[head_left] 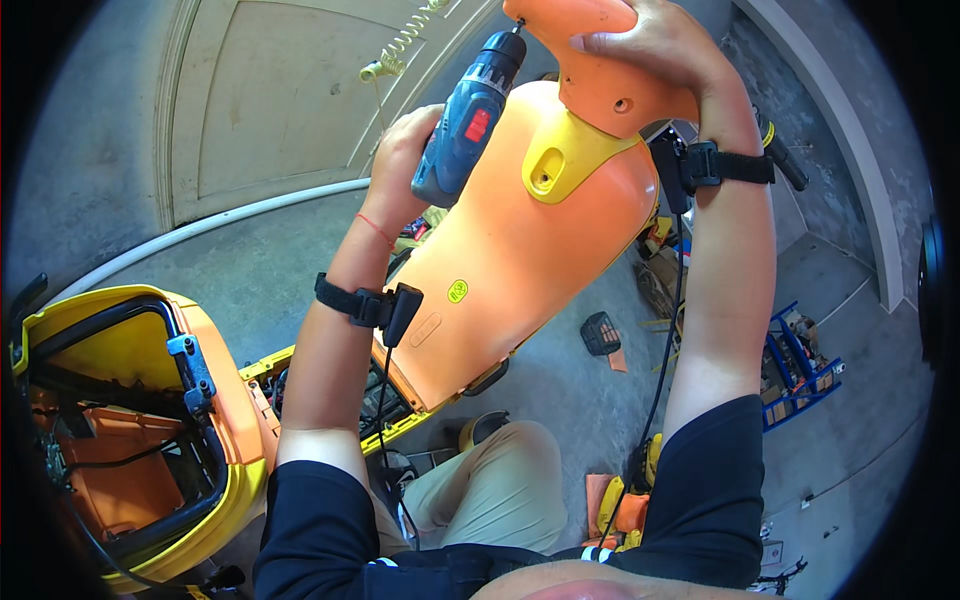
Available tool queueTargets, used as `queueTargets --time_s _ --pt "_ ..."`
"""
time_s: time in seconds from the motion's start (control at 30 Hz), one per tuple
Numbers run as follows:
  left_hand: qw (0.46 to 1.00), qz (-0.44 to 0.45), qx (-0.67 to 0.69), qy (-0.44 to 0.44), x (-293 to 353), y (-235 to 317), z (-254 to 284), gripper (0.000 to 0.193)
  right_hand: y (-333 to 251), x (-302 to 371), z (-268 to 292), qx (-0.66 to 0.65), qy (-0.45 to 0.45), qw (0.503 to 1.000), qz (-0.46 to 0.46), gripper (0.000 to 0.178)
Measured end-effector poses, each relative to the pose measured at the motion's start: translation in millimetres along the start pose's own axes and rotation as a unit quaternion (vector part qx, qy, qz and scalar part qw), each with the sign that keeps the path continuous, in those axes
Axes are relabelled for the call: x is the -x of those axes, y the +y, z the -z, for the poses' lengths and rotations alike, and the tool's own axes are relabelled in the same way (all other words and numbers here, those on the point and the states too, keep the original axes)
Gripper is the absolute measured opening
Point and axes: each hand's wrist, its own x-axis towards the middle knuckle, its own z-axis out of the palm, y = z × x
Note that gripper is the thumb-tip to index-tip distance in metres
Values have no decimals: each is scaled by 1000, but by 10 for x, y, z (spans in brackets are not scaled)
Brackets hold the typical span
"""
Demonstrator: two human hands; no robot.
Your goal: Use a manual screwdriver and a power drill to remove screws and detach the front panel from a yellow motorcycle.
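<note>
My left hand [402, 158] is closed around a blue cordless drill [465, 125] with a black chuck. The drill points up and to the right, its bit at the left tip of a curved orange plastic panel [590, 75]; I cannot tell whether the bit sits in a screw. Over the panel's top lies my right hand [665, 45], gripping it with the thumb along its face. Below the panel, a yellow bracket-like piece [560, 165] with a recessed hole is fixed to a long, rounded orange body [510, 260].
At the left stands a yellow and orange frame [215, 470] with black tubing and cables. A black battery-like block [601, 334] lies on the concrete floor. A blue rack [795, 375] stands at the right. A coiled cord [405, 40] hangs before the pale door [290, 90].
</note>
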Motion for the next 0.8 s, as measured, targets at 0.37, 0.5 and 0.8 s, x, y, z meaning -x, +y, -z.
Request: queueTargets --time_s 0.37,0.5,0.8 --pt "1000 2 11 11 23 29 -35 38 179 141 -386 75 296 935 181 38" --pt "999 4 49 16 4 70 -16 38 -13 473 -829 -210 260 942 -29 33" --pt "998 10 69 -5 4 176 9 38 119 -49 -1733 -727 176 654 -116 36"
